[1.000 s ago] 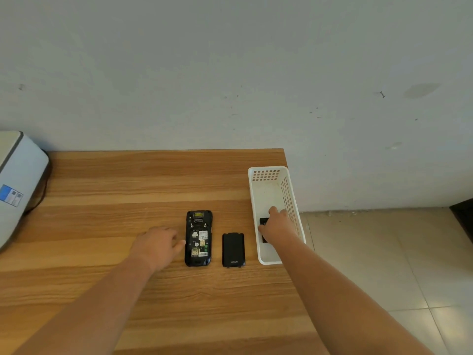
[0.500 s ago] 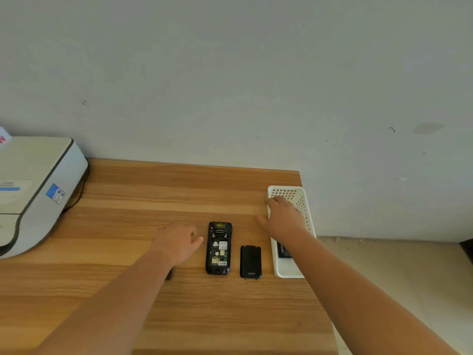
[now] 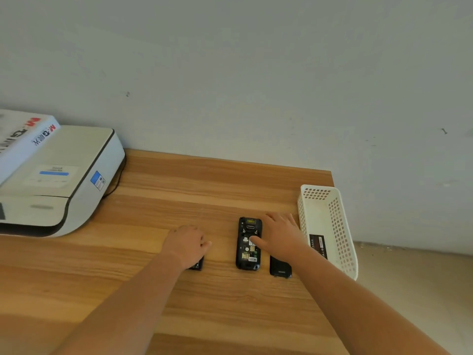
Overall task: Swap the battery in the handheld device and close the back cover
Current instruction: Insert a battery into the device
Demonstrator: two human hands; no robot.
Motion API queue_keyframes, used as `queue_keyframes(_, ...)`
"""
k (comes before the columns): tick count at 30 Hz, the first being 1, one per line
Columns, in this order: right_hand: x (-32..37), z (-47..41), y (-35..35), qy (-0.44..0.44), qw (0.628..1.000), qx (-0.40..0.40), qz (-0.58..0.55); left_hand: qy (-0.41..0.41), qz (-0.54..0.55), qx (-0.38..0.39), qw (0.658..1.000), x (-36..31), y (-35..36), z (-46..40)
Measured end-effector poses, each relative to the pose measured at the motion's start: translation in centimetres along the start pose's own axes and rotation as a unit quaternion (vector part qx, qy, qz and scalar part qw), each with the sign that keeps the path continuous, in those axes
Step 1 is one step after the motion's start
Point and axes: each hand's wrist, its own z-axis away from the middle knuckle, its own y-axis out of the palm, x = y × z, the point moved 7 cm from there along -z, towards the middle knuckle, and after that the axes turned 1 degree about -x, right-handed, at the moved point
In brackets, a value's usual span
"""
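Observation:
The black handheld device point(image 3: 248, 243) lies back-up on the wooden table point(image 3: 179, 196), its battery bay uncovered and showing labels. Its black back cover point(image 3: 280, 268) lies just to the right, partly under my right forearm. My right hand point(image 3: 280, 233) is spread flat beside the device's top, thumb touching the bay, holding nothing. A black battery with a red label point(image 3: 318, 245) lies in the white basket point(image 3: 341, 234). My left hand point(image 3: 188, 244) is curled over another small black battery point(image 3: 198, 265) left of the device; most of it is hidden.
A white printer point(image 3: 58, 180) with a white box on top stands at the table's back left, its cable running behind. The basket sits at the table's right edge, with tiled floor beyond. A grey wall backs the table.
My right hand has left the basket without the battery and moved left onto the device. My left hand has shifted left, away from the device. The view has swung left.

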Motion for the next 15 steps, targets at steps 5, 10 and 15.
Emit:
queue_keyframes(5, 1.3, -0.1, 3.0, -0.010, 0.999, 0.032, -0.013, -0.009, -0.007, 0.010, 1.000, 1.5, 1.5, -0.2)
queue_keyframes(10, 3.1, 0.0, 5.3, -0.017, 0.998, 0.058, -0.018, 0.002, 0.010, 0.007, 1.000, 2.8, 2.8, -0.4)
queue_keyframes(15, 3.9, 0.0, 6.3, -0.012, 0.998, 0.062, -0.024, 0.034, 0.015, 0.019, 0.999, 3.6, 4.3, -0.5)
